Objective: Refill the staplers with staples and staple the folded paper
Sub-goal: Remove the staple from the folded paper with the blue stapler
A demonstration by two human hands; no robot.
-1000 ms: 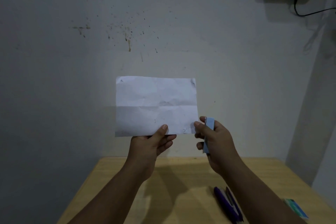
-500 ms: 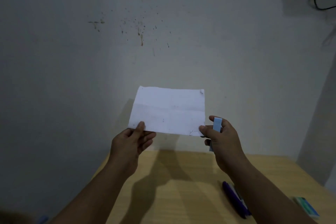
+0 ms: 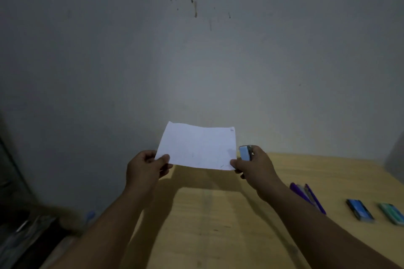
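Paper (image 3: 197,148) held above table (image 3: 218,214), long axis left to right, near edge lower. Left hand (image 3: 145,169) pinches its left corner. Right hand (image 3: 254,167) grips light-blue stapler (image 3: 245,152), upright, and pinches paper's right corner. Purple stapler (image 3: 310,197) lies right.

A pale grey wall (image 3: 218,67) fills most of the view, dimly lit and brightest near its middle; dark specks and a brownish drip stain (image 3: 195,4) mark its upper part; a light wooden table (image 3: 218,225) stands against it; at lower left lies dark clutter (image 3: 24,231), possibly shelving.
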